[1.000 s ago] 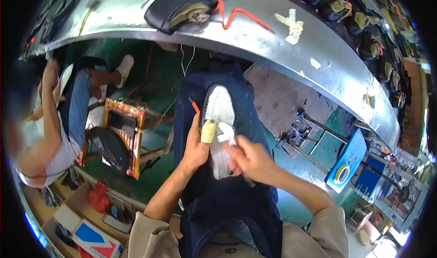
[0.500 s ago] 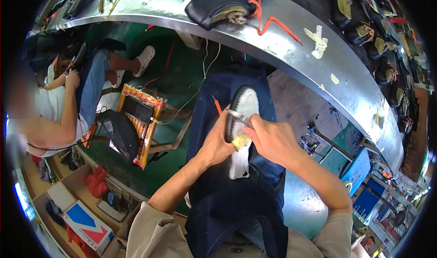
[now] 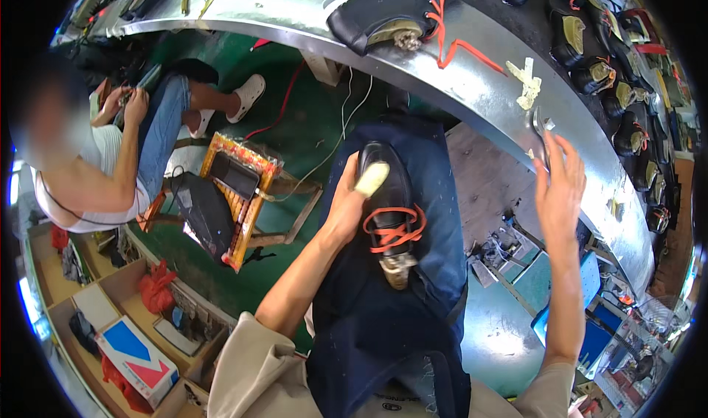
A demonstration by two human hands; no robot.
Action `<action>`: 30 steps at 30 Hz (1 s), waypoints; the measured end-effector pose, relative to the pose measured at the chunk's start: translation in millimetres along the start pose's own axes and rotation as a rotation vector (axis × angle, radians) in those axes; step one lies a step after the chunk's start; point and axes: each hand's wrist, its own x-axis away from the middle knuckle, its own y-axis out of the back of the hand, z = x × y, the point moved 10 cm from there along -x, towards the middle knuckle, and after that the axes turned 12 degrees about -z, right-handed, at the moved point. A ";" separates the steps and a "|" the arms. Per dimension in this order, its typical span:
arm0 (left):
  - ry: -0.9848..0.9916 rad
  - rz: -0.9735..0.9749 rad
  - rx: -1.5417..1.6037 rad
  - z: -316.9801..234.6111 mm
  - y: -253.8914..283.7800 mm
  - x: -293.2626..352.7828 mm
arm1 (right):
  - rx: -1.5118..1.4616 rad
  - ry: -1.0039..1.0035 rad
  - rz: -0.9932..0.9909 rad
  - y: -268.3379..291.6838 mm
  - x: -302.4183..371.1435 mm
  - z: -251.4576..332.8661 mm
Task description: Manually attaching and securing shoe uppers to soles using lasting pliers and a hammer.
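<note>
A black shoe (image 3: 386, 189) with orange laces lies upper side up across my lap, its toe pointing away from me. My left hand (image 3: 352, 206) grips the shoe by its left side near the toe, and the thumb, wrapped in a pale yellow cover (image 3: 372, 179), presses on top. Over the edge of the metal bench, my right hand (image 3: 560, 186) is open with its fingers stretched out. Just beside those fingertips lies a curved metal hand tool (image 3: 540, 134); its exact kind is hard to make out.
On the curved metal bench (image 3: 472, 86) lie another black shoe (image 3: 380, 12) with an orange lace and some yellowish tape scraps (image 3: 525, 83). Several black shoes stand at the far right. To the left, a co-worker (image 3: 96, 152) sits near a small stool (image 3: 240, 197) bearing a phone and dark bag.
The shoe has been turned from pale sole up to upper side up. My right hand has left the shoe, moved right to the bench and let go of the metal tool there.
</note>
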 end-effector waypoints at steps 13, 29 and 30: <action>-0.027 -0.076 -0.366 -2.5 14.2 -14.6 | -1.265 -0.433 1.184 -26.4 169.9 179.6; -0.893 0.720 -1.426 -7.9 -64.8 16.7 | -1.857 -0.236 1.238 58.0 123.2 282.1; -0.854 0.812 -1.504 4.0 -62.4 15.7 | -1.847 -0.318 1.252 50.2 120.7 269.1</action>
